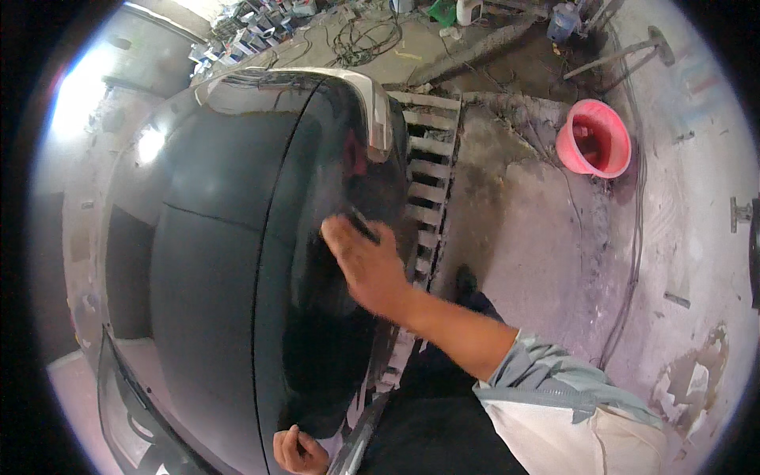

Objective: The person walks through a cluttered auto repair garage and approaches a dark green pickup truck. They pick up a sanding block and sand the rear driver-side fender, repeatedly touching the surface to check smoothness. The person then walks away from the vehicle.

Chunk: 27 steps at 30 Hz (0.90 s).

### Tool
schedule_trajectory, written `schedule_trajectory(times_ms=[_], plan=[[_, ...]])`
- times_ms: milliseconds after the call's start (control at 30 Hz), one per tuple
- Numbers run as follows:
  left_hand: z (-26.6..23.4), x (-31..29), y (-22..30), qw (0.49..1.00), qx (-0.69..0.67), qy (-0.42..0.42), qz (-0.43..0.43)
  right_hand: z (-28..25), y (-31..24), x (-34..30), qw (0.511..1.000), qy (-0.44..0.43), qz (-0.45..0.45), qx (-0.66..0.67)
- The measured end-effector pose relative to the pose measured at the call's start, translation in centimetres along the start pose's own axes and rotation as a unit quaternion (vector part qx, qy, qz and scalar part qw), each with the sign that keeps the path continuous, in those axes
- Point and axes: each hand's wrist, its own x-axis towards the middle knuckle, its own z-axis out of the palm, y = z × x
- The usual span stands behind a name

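Observation:
A dark car body stretches across the left and middle, its hood (pixel 210 229) parted from the dark fender (pixel 317 340) by a long seam. Over the fender's curved side, my right hand (pixel 360 257) reaches forward from the lower right. Its fingers are closed round a small dark block (pixel 362 225), most of which the hand hides, so I cannot tell its exact kind. Near the lower edge, my left hand (pixel 299 451) is by the fender's rear part, fingers curled in and nothing seen in them.
A slatted floor grate (pixel 427 168) runs beside the car. A pink bucket (pixel 599 139) stands on the wet floor near the right wall. Coiled cables (pixel 366 41) and stacked small containers (pixel 245 36) lie at the back. The windshield (pixel 131 404) is at lower left.

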Motion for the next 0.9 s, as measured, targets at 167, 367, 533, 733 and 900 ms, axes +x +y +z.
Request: schedule_trajectory(times_ms=[167,367,533,733,900], plan=[[-0.2,0.3,0.3,1.000,-0.006,-0.008,-0.011,-0.3,4.3,4.8,0.997,-0.002,0.069,-0.027],[0.0,0.3,0.3,1.000,0.015,-0.004,0.006,0.4,1.1,-0.7,0.999,-0.014,0.028,0.005],[0.0,0.1,0.6,0.998,0.005,-0.011,-0.061,0.3,4.4,3.7,0.999,0.008,0.037,-0.006],[0.2,0.5,0.6,1.000,0.011,0.006,0.005,0.7,1.8,0.0,1.000,0.007,0.022,0.020],[-0.1,0.5,0.5,1.000,0.019,-0.016,-0.003,-0.3,3.9,4.9,0.999,0.013,0.037,0.000]])
